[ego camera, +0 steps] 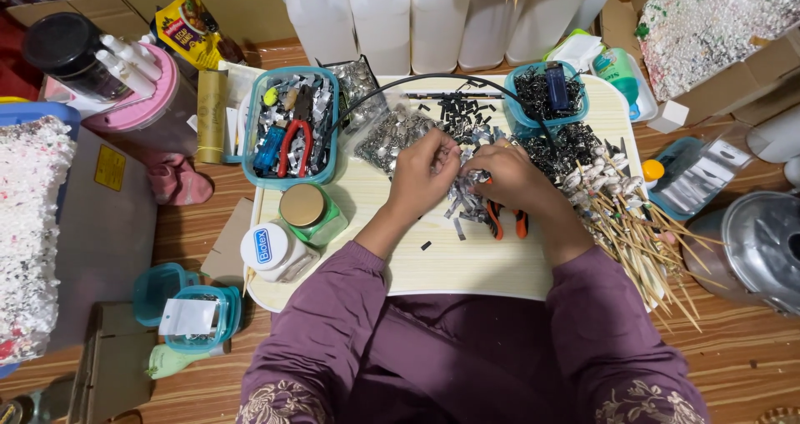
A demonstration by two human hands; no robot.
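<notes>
Purple sleeves lie closest, reaching forward over the pale wooden bench point(450, 266). Both hands meet at its middle: the left hand point(425, 174) and right hand point(500, 178) each pinch narrow at small silvery foil strips point(463, 201), a crinkled, shiny heap lying directly under and between the fingertips, so neither hand is nearer. Orange-handled pliers point(507, 221) lie under the right hand, handles pointing toward the person. Thin bamboo skewers point(642, 241) fan out to the right; a teal plastic tray of tools point(292, 128) sits left, near a gold-lidded green jar point(310, 212)
</notes>
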